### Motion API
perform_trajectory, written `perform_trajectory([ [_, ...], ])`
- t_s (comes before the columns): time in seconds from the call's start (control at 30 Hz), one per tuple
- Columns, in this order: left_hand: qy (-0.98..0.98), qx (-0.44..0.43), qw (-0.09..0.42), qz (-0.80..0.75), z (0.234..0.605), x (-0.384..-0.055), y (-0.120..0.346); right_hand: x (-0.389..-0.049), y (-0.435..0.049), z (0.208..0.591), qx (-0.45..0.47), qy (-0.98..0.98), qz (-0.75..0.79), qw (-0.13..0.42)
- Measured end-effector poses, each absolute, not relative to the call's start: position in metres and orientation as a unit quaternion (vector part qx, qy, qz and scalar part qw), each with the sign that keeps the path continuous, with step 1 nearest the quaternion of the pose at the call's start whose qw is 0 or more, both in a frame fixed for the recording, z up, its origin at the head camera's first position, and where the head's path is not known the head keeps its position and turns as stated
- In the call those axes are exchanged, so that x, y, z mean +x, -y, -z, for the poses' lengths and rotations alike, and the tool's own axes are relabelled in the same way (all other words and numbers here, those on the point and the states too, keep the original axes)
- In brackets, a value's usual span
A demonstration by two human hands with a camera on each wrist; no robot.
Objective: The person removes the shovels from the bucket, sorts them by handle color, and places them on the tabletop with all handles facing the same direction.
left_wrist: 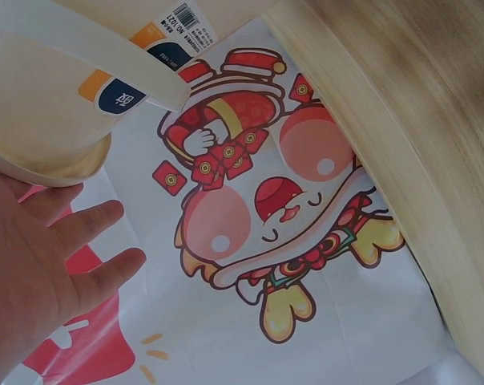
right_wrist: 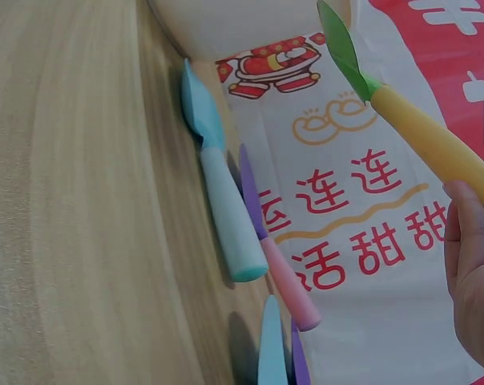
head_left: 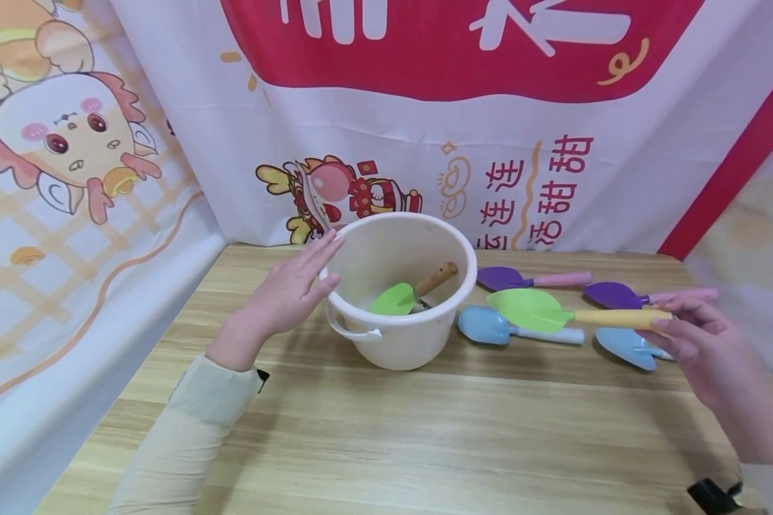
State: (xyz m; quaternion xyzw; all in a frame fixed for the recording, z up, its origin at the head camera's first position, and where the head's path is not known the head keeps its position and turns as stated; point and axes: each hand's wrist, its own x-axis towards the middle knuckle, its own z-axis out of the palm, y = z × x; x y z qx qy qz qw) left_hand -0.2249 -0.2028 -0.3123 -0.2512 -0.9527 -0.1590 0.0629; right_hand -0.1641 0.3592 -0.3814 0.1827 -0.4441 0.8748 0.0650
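My right hand [head_left: 702, 343] grips the yellow handle of a green trowel [head_left: 535, 309], raised level above the table with its blade toward the bucket. In the right wrist view the fingers [right_wrist: 470, 233] wrap the handle's end. My left hand [head_left: 290, 286] rests on the left rim of a white bucket [head_left: 399, 347], its fingers spread out straight. Inside the bucket lies another trowel, with a green blade [head_left: 396, 300] and a brown handle [head_left: 436, 279]; a small dark part beside it is mostly hidden by the rim.
Right of the bucket lie two purple trowels with pink handles, one nearer [head_left: 502, 277] and one farther right [head_left: 613, 295]. Two blue trowels lie in front of them, one [head_left: 486, 325] by the bucket, one [head_left: 626, 347] under my right hand. A printed cloth [head_left: 373, 121] hangs behind the wooden table [head_left: 425, 443].
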Motion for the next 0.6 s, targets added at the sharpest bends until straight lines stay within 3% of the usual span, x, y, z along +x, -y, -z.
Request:
perform_trajectory([
  [0.6, 0.953, -0.246, 0.062, 0.164, 0.313, -0.222, 0.202, -0.156, -0.352, 0.417, 0.140, 0.475, -0.869, -0.007],
])
